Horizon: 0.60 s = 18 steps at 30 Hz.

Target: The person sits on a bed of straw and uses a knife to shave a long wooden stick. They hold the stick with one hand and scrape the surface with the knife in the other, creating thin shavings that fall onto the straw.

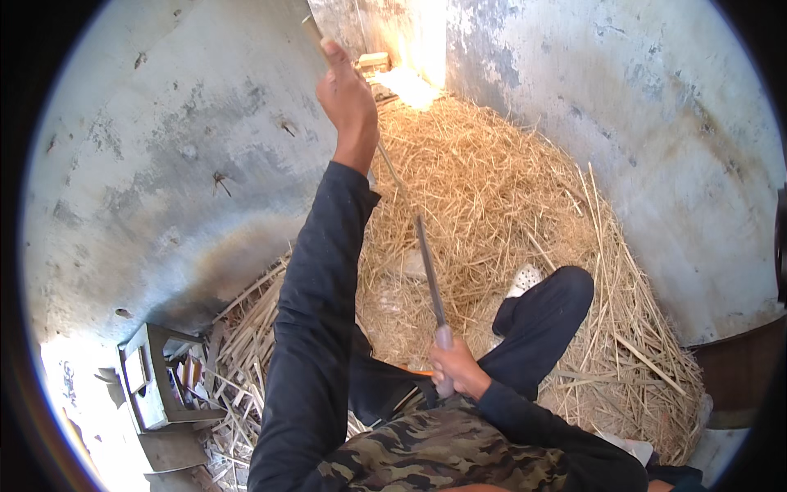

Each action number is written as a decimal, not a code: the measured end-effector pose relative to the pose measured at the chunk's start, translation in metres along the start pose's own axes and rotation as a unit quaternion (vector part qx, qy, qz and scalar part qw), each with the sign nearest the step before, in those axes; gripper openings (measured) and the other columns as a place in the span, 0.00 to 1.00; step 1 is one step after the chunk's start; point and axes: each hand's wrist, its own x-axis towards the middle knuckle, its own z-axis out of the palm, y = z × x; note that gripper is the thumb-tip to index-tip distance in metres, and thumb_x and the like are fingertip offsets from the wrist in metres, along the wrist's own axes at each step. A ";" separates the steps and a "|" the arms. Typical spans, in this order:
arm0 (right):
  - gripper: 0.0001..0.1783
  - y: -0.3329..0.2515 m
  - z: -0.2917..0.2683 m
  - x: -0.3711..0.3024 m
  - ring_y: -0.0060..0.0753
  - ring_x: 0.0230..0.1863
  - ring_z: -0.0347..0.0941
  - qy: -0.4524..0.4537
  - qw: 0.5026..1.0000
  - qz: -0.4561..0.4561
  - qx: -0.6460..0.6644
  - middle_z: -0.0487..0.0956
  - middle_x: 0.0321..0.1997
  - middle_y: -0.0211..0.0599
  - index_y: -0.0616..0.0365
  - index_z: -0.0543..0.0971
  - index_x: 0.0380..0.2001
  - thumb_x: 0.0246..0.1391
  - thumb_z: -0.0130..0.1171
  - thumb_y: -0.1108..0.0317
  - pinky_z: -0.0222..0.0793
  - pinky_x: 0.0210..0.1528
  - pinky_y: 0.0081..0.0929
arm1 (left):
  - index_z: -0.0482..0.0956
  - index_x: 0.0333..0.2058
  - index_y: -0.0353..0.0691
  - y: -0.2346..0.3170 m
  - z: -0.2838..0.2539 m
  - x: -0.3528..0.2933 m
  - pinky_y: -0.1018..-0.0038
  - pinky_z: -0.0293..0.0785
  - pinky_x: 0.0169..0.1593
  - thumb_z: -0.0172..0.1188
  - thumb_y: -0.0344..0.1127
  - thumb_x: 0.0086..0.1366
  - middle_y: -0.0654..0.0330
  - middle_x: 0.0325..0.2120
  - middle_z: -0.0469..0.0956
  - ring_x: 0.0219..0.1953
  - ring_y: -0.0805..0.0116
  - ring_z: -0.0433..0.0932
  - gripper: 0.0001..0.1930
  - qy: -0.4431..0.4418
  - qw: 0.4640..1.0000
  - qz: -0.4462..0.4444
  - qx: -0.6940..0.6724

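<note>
Raised at the far end of a stretched arm, my left hand (348,94) is closed around a thin pale strip (311,31), which looks like split bamboo or cane. One end sticks up past the thumb; the other slants down from the wrist toward my lap. Low in front of my body, my right hand (460,369) grips the pale handle of a long knife (428,266). Its narrow dark blade points up and away, slightly left. The strip's lower end meets the blade near its tip; whether they touch I cannot tell.
A deep heap of straw-like shavings (484,172) covers the floor ahead. Split sticks (254,328) lie at the left, beside a grey wooden box (160,385) holding small items. Worn walls (607,148) close in both sides. My foot wears a white perforated clog (525,279).
</note>
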 end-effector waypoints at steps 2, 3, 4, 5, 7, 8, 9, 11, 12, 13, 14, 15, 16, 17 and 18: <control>0.08 0.001 -0.010 -0.019 0.23 0.09 0.60 0.023 0.998 0.053 0.016 0.65 0.15 0.30 0.56 0.64 0.29 0.51 0.51 0.80 0.61 0.14 0.27 | 0.51 0.15 0.51 0.002 -0.004 -0.002 0.76 0.43 0.17 0.44 0.66 0.68 0.74 0.11 0.49 0.12 0.81 0.48 0.31 0.006 0.999 -0.033 -0.016; 0.08 -0.005 -0.009 -0.023 0.23 0.10 0.60 0.019 0.999 0.034 0.012 0.65 0.15 0.30 0.56 0.64 0.29 0.50 0.51 0.80 0.61 0.14 0.27 | 0.51 0.16 0.51 0.004 -0.005 -0.002 0.76 0.44 0.17 0.44 0.67 0.67 0.74 0.10 0.49 0.12 0.81 0.48 0.31 -0.018 0.998 -0.046 -0.024; 0.09 -0.013 -0.008 -0.026 0.23 0.10 0.60 0.017 1.000 0.015 0.009 0.65 0.15 0.30 0.56 0.64 0.29 0.50 0.51 0.80 0.61 0.14 0.28 | 0.51 0.16 0.51 0.010 -0.003 -0.002 0.76 0.44 0.17 0.44 0.67 0.67 0.73 0.10 0.49 0.11 0.80 0.48 0.31 -0.044 0.997 -0.061 -0.033; 0.09 -0.020 -0.006 -0.030 0.23 0.10 0.61 0.017 1.000 -0.001 0.006 0.65 0.14 0.30 0.56 0.64 0.29 0.50 0.51 0.80 0.61 0.14 0.28 | 0.51 0.17 0.51 0.012 -0.004 -0.004 0.76 0.44 0.16 0.44 0.68 0.66 0.73 0.10 0.49 0.11 0.80 0.49 0.31 -0.068 0.994 -0.077 -0.041; 0.09 -0.040 -0.001 -0.034 0.23 0.10 0.61 -0.036 0.998 -0.057 0.006 0.65 0.14 0.30 0.56 0.64 0.30 0.49 0.51 0.81 0.61 0.14 0.27 | 0.50 0.17 0.52 0.006 -0.008 0.000 0.76 0.43 0.16 0.43 0.70 0.66 0.72 0.10 0.48 0.11 0.79 0.48 0.31 -0.152 0.982 -0.089 -0.071; 0.09 -0.051 0.003 -0.038 0.23 0.10 0.61 -0.064 0.994 -0.083 0.006 0.65 0.14 0.30 0.56 0.64 0.31 0.49 0.51 0.81 0.61 0.14 0.27 | 0.49 0.17 0.52 0.004 -0.009 0.001 0.76 0.43 0.16 0.43 0.70 0.65 0.72 0.10 0.48 0.11 0.79 0.48 0.32 -0.193 0.973 -0.095 -0.084; 0.10 -0.066 0.013 -0.044 0.23 0.10 0.61 -0.076 0.991 -0.106 0.009 0.65 0.15 0.30 0.56 0.64 0.31 0.49 0.51 0.81 0.61 0.14 0.26 | 0.49 0.17 0.52 0.003 -0.010 0.001 0.76 0.43 0.16 0.42 0.70 0.65 0.72 0.10 0.48 0.11 0.79 0.48 0.32 -0.198 0.972 -0.095 -0.083; 0.10 -0.077 0.029 -0.041 0.22 0.10 0.61 -0.090 0.988 -0.121 0.021 0.65 0.15 0.29 0.56 0.64 0.31 0.50 0.52 0.80 0.61 0.14 0.26 | 0.50 0.17 0.52 0.004 -0.005 -0.001 0.76 0.43 0.16 0.41 0.71 0.65 0.71 0.10 0.47 0.11 0.79 0.47 0.32 -0.207 0.970 -0.094 -0.088; 0.10 -0.078 0.036 -0.039 0.22 0.10 0.61 -0.096 0.987 -0.129 0.025 0.66 0.16 0.29 0.56 0.64 0.31 0.50 0.52 0.80 0.61 0.14 0.26 | 0.50 0.16 0.52 0.004 -0.004 -0.004 0.76 0.42 0.17 0.41 0.70 0.66 0.72 0.11 0.46 0.12 0.79 0.45 0.31 -0.194 0.973 -0.095 -0.076; 0.10 -0.070 0.037 -0.030 0.22 0.10 0.61 -0.098 0.986 -0.135 0.014 0.66 0.16 0.28 0.56 0.64 0.31 0.51 0.54 0.79 0.62 0.14 0.27 | 0.50 0.16 0.52 0.004 0.000 -0.008 0.75 0.42 0.18 0.40 0.68 0.68 0.73 0.11 0.46 0.13 0.79 0.44 0.31 -0.183 0.976 -0.094 -0.067; 0.09 -0.062 0.037 -0.026 0.21 0.10 0.61 -0.088 0.989 -0.113 0.026 0.65 0.16 0.28 0.56 0.64 0.31 0.51 0.53 0.79 0.61 0.14 0.26 | 0.50 0.16 0.52 0.005 0.002 -0.010 0.74 0.41 0.19 0.40 0.67 0.69 0.74 0.11 0.45 0.14 0.78 0.42 0.31 -0.171 0.979 -0.092 -0.058; 0.09 -0.054 0.036 -0.023 0.21 0.11 0.60 -0.078 0.992 -0.091 0.038 0.65 0.16 0.28 0.57 0.64 0.31 0.50 0.53 0.80 0.61 0.13 0.25 | 0.50 0.16 0.52 0.005 0.001 -0.008 0.75 0.41 0.18 0.40 0.68 0.68 0.73 0.11 0.45 0.13 0.79 0.43 0.31 -0.174 0.978 -0.091 -0.067; 0.09 -0.053 0.038 -0.022 0.20 0.11 0.60 -0.072 0.994 -0.068 0.051 0.65 0.16 0.27 0.57 0.64 0.30 0.50 0.53 0.80 0.60 0.13 0.25 | 0.49 0.16 0.52 0.004 -0.003 -0.006 0.75 0.42 0.17 0.41 0.69 0.67 0.73 0.11 0.46 0.12 0.79 0.44 0.31 -0.176 0.978 -0.089 -0.071; 0.09 -0.055 0.036 -0.029 0.20 0.11 0.60 -0.051 0.995 -0.031 0.083 0.64 0.17 0.27 0.57 0.64 0.30 0.50 0.53 0.80 0.60 0.13 0.24 | 0.49 0.16 0.52 0.004 -0.005 -0.003 0.76 0.42 0.16 0.41 0.70 0.66 0.72 0.11 0.46 0.12 0.80 0.44 0.32 -0.179 0.977 -0.086 -0.076; 0.09 -0.060 0.034 -0.030 0.20 0.11 0.60 -0.051 0.995 -0.046 0.078 0.64 0.17 0.27 0.57 0.64 0.29 0.50 0.53 0.80 0.60 0.13 0.24 | 0.49 0.16 0.52 0.003 -0.004 0.000 0.76 0.42 0.16 0.41 0.70 0.66 0.72 0.11 0.46 0.12 0.80 0.44 0.32 -0.181 0.977 -0.081 -0.079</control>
